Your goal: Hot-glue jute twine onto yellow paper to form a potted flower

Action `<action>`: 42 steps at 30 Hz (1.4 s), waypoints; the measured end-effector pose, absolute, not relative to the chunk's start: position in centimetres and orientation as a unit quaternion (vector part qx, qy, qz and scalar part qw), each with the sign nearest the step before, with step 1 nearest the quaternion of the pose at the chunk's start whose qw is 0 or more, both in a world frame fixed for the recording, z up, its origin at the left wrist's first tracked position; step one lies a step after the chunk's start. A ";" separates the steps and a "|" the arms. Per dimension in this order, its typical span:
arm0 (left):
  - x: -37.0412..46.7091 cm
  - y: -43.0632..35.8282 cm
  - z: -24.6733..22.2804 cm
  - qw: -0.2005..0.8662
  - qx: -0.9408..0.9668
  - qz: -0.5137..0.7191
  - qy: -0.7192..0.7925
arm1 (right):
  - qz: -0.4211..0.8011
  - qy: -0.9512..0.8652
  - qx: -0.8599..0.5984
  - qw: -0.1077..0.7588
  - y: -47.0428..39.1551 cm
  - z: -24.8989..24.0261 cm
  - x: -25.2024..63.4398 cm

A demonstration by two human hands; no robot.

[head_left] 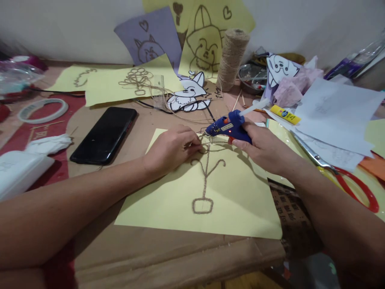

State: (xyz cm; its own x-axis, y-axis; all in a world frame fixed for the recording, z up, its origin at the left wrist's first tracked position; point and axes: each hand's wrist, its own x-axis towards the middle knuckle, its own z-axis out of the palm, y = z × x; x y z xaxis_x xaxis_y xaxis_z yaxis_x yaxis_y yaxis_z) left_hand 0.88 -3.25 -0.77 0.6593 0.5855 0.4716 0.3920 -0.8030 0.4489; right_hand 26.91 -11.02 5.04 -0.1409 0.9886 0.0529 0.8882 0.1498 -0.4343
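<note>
My right hand [261, 140] is wrapped round a blue glue gun [228, 125] with a lit red light and a white glue stick in its back end. The gun's nozzle points left, close to the fingers of my left hand [177, 144]. Those fingers pinch a thin brown twine [219, 149] at the upper part of a yellow paper sheet [156, 212]. On the sheet, glued twine forms a stem with two curled side branches [207, 172] above a rounded rectangle [202, 206]. My left fingertips partly hide the top of this shape.
A black phone [104, 135] and a tape roll [43, 110] lie at left. Behind the sheet are a paper fox cutout [189, 94], loose twine loops [136, 78] and a twine spool [231, 60]. Right: scissors [357, 188], glue stick tube [285, 114], white papers [339, 112].
</note>
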 end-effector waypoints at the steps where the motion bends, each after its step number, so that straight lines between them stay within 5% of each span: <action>1: 0.9 -3.2 -0.8 0.153 0.898 0.310 0.273 | 0.149 -0.741 -0.634 0.165 -11.0 5.0 27.0; 42: 0.9 -3.4 -0.6 0.166 0.893 0.305 0.286 | 0.116 -0.738 -0.646 0.153 -11.3 5.4 27.1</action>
State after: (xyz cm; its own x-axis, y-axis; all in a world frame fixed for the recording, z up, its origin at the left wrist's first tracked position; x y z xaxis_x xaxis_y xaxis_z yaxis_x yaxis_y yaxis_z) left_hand 0.92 -3.38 -0.62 0.6507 0.6118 0.4499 0.4090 -0.7815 0.4712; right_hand 27.07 -11.25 5.40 -0.1171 0.9902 0.0763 0.9190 0.1372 -0.3696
